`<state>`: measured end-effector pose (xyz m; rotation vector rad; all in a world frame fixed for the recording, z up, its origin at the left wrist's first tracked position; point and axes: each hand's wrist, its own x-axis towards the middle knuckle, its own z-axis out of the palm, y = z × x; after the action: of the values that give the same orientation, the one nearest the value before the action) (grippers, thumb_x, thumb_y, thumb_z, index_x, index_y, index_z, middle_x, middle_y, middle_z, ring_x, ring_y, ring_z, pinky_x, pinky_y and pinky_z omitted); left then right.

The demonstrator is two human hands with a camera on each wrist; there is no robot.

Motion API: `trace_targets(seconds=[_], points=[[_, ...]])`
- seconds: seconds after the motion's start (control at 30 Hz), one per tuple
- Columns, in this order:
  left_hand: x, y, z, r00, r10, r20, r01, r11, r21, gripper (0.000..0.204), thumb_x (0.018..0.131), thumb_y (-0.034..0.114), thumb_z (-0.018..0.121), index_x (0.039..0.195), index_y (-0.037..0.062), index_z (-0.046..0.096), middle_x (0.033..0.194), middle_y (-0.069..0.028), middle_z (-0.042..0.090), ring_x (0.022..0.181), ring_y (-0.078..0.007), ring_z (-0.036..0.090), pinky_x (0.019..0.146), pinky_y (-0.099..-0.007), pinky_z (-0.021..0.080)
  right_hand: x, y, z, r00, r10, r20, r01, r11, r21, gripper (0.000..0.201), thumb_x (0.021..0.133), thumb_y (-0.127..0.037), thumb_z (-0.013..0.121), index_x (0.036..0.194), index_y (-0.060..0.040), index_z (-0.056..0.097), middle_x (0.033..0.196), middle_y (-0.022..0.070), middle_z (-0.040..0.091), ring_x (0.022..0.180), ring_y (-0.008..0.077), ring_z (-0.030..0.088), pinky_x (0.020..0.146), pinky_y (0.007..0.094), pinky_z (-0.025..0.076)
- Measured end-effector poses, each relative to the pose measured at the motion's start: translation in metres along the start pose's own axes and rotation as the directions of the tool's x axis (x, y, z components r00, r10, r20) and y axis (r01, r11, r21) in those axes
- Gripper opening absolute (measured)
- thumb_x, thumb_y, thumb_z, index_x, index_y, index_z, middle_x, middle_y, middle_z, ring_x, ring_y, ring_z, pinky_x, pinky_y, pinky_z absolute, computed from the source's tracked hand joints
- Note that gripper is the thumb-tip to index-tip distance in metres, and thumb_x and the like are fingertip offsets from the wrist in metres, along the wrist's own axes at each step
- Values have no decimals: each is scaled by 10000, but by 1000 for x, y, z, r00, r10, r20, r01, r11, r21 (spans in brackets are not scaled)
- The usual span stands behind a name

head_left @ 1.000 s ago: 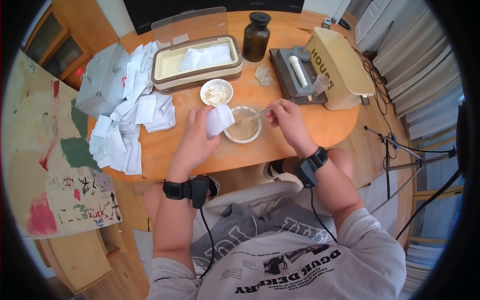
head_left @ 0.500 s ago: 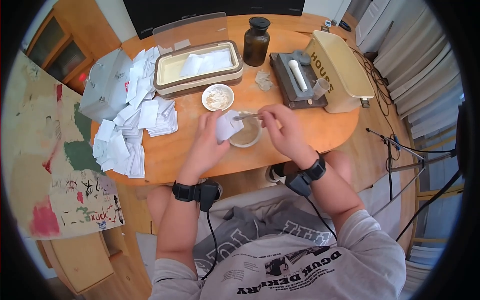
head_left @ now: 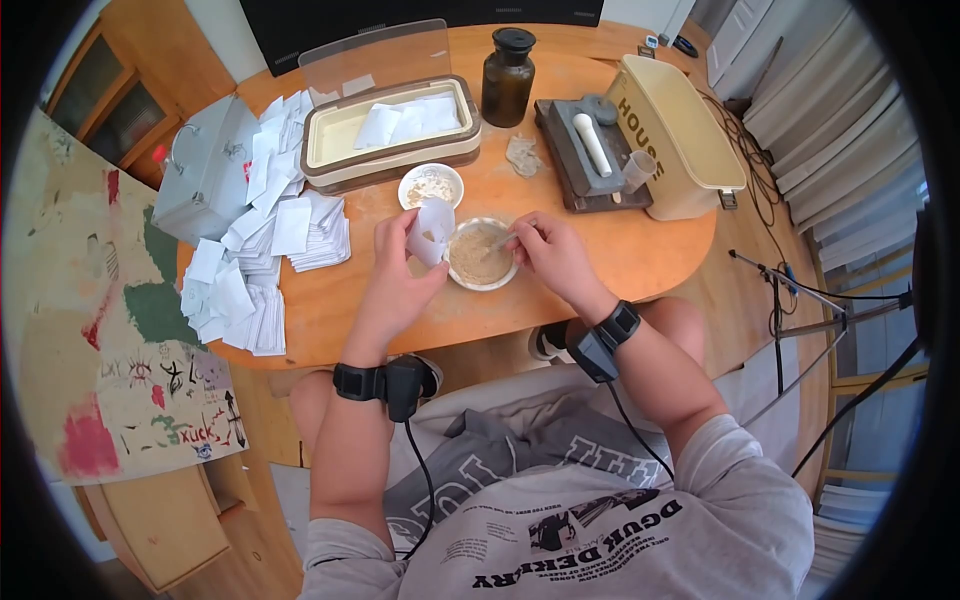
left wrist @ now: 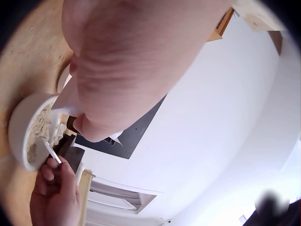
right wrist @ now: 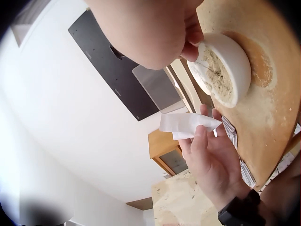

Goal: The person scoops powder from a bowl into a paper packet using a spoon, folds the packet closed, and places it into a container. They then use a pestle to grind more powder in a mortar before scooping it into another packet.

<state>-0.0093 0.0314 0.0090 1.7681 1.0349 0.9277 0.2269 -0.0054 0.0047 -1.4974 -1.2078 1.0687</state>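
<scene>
A person seated at an oval wooden table [head_left: 620,250] works over a white bowl of tan powder [head_left: 480,254] near the table's front edge. The left hand [head_left: 400,275] pinches a folded white paper packet [head_left: 431,231], held open just beside the bowl's left rim. The right hand [head_left: 548,252] grips a thin metal spatula [head_left: 502,240] whose tip dips into the powder. Behind the bowl sit a smaller dish of pale powder [head_left: 431,185], a lidded tray of paper squares [head_left: 390,130] and a brown glass bottle [head_left: 507,78].
</scene>
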Motion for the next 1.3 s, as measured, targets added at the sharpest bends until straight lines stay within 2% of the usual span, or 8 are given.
trace_targets(seconds=[0.2,0.53,0.63,0.73,0.87,1.0,1.07,1.3], points=[[-4,4,-1,998,63,-4,-59,955,289,672,800,25,707,1395,13,396,1277,-170,409,1257,-338,455,1067,-403,423,4,3,-9,992,118,-44,-102,960,262,199,1026,-156,517,987,-4,640,832,43,668,632,72,558,544,217,446],[-5,8,8,999,42,30,-50,941,334,652,792,42,715,1378,36,431,1214,-165,419,1192,-360,480,1038,-397,424,8,-33,-23,991,-4,-133,42,957,286,197,1018,-155,531,959,-5,644,795,38,657,601,63,537,525,209,424],[-5,13,13,998,33,49,-47,947,317,656,793,46,719,1382,44,431,1211,-169,422,1187,-363,481,1038,-402,422,-5,-41,-9,979,-152,-135,160,986,53,164,996,-100,550,996,26,655,817,91,683,658,146,637,608,275,508],[-5,8,14,998,52,43,-63,944,323,655,794,52,723,1378,32,428,1218,-173,426,1184,-365,479,1043,-402,417,-17,-44,-5,797,-604,-4,572,756,-318,95,943,-54,612,982,20,656,871,164,678,788,325,673,697,364,528],[-2,-6,14,994,30,-109,6,950,314,660,800,61,728,1376,12,411,1247,-180,429,1202,-356,474,1052,-410,414,-24,-43,-14,842,-529,-106,468,814,-344,83,935,-44,606,962,20,651,862,173,668,793,344,663,708,381,528],[3,-14,7,961,4,-278,71,963,260,675,809,69,743,1383,18,393,1291,-186,420,1225,-325,472,1044,-409,422,-33,-35,-6,847,-524,95,512,752,-414,70,924,-51,610,945,13,632,866,193,647,800,380,639,717,412,525],[2,-10,6,965,3,-261,58,972,227,671,808,70,735,1373,5,381,1288,-199,403,1232,-356,451,1058,-417,404,-34,-32,1,816,-537,212,575,726,-376,82,940,-62,606,980,-3,647,861,172,640,795,357,642,715,390,524],[-1,-4,7,975,24,-221,32,968,247,658,812,82,749,1368,9,403,1283,-186,434,1218,-324,472,1038,-393,421,-26,-28,0,835,-538,116,527,721,-449,90,928,-70,618,963,13,615,900,205,634,831,386,629,735,430,518]])
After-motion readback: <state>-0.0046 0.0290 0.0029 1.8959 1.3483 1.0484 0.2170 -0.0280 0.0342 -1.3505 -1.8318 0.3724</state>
